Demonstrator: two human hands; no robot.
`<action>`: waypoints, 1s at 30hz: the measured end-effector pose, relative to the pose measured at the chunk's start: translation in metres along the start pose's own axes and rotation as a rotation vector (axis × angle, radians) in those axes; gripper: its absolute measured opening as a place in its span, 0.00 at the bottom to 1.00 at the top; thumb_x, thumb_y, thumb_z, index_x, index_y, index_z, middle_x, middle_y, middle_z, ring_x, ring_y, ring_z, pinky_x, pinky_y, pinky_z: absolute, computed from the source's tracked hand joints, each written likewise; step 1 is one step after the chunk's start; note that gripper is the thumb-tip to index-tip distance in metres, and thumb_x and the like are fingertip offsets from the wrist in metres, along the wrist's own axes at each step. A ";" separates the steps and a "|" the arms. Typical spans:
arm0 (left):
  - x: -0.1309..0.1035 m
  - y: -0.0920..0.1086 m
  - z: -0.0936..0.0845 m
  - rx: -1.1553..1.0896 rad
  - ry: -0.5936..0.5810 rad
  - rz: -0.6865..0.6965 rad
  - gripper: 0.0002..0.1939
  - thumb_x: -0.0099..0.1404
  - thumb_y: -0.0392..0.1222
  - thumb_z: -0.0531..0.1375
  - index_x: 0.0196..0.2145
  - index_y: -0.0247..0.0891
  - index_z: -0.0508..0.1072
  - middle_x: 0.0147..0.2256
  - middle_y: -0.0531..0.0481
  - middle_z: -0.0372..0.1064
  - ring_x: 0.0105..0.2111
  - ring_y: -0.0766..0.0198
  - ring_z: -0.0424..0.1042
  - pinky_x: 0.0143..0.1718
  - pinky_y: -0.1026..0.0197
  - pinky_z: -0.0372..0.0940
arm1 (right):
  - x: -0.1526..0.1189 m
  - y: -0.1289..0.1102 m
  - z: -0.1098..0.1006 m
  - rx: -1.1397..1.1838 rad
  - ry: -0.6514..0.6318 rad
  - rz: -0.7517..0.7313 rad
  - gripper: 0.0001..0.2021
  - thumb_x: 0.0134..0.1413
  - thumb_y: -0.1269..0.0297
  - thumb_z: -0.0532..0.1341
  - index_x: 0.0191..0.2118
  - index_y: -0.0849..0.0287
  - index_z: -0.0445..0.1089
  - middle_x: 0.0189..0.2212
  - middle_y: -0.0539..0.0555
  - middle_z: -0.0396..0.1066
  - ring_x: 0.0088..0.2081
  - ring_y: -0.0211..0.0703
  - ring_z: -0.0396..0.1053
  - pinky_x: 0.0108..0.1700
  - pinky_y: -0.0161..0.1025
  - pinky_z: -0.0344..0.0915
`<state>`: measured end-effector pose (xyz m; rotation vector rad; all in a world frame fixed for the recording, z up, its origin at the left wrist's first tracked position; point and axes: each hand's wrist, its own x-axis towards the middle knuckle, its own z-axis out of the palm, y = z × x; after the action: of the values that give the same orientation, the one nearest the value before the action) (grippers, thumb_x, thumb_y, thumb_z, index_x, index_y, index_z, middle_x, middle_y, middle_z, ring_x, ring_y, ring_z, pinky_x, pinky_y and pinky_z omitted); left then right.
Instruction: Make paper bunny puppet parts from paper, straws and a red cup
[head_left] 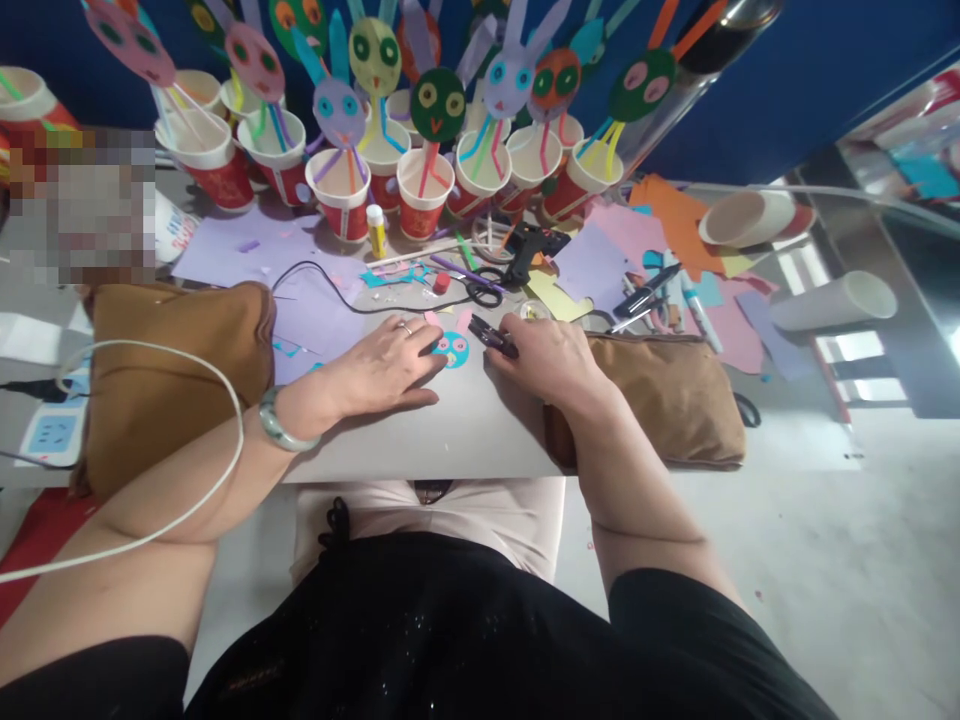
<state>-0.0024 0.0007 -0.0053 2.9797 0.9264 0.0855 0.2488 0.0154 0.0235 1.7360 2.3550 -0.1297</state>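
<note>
A small blue paper rabbit face (455, 353) with pink ears and pink ringed eyes lies flat on the table, between my hands. My left hand (382, 365), a ring on one finger, rests palm down at its left edge. Those fingers are stretched out and touch the paper face. On the other side, my right hand (544, 355) is wrapped round a black pliers-like tool (491, 337), whose tip points toward the face's right ear. The palm hides the rest of this tool.
Red-and-white paper cups (426, 195) with paper animal heads on stems line the back. A black glue gun (531, 250) and scissors (484, 290) lie in front of them. Brown pouches flank my arms: left pouch (180, 370), right pouch (667, 400). A white cable (225, 380) crosses my left forearm.
</note>
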 end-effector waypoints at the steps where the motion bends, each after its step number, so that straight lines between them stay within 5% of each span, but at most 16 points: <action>1: 0.000 0.000 0.000 0.003 -0.003 -0.003 0.22 0.74 0.54 0.63 0.57 0.36 0.77 0.59 0.32 0.69 0.61 0.40 0.68 0.59 0.44 0.63 | 0.000 0.001 0.000 0.001 0.013 0.000 0.18 0.66 0.55 0.59 0.52 0.61 0.76 0.43 0.66 0.80 0.41 0.57 0.75 0.36 0.43 0.52; 7: 0.001 0.001 -0.001 0.008 -0.014 -0.001 0.20 0.73 0.54 0.65 0.52 0.36 0.78 0.58 0.35 0.71 0.61 0.42 0.69 0.57 0.45 0.62 | 0.009 0.011 0.007 0.171 0.168 -0.034 0.14 0.62 0.52 0.63 0.42 0.57 0.77 0.35 0.58 0.80 0.37 0.52 0.74 0.35 0.41 0.52; 14: 0.003 -0.005 0.008 -0.010 -0.016 0.018 0.19 0.73 0.55 0.65 0.52 0.38 0.77 0.58 0.38 0.74 0.60 0.46 0.69 0.56 0.48 0.58 | 0.006 0.025 -0.002 0.266 0.494 0.038 0.10 0.62 0.59 0.60 0.37 0.57 0.77 0.30 0.57 0.79 0.33 0.49 0.74 0.36 0.42 0.58; 18: 0.004 -0.004 0.007 -0.018 0.019 0.015 0.19 0.71 0.53 0.67 0.52 0.37 0.77 0.57 0.37 0.75 0.61 0.45 0.68 0.54 0.50 0.58 | 0.012 0.025 -0.019 0.250 0.419 0.024 0.09 0.58 0.61 0.63 0.40 0.55 0.79 0.29 0.55 0.79 0.33 0.51 0.74 0.36 0.42 0.59; 25: 0.006 -0.005 0.006 -0.094 -0.041 -0.020 0.19 0.72 0.52 0.66 0.52 0.36 0.79 0.56 0.36 0.75 0.60 0.44 0.70 0.57 0.47 0.59 | 0.092 -0.038 -0.029 0.488 0.348 -0.185 0.17 0.61 0.59 0.65 0.52 0.59 0.79 0.33 0.56 0.80 0.37 0.49 0.75 0.43 0.44 0.67; 30: 0.006 -0.004 0.008 -0.088 -0.034 -0.022 0.21 0.72 0.52 0.63 0.53 0.33 0.79 0.59 0.32 0.74 0.62 0.39 0.68 0.59 0.44 0.59 | 0.146 -0.088 -0.026 0.510 0.338 -0.035 0.17 0.62 0.51 0.68 0.44 0.61 0.77 0.40 0.61 0.78 0.46 0.57 0.76 0.50 0.52 0.70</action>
<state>0.0008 0.0079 -0.0127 2.8805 0.9259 0.0738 0.1204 0.1299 0.0116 2.0744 2.7753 -0.5222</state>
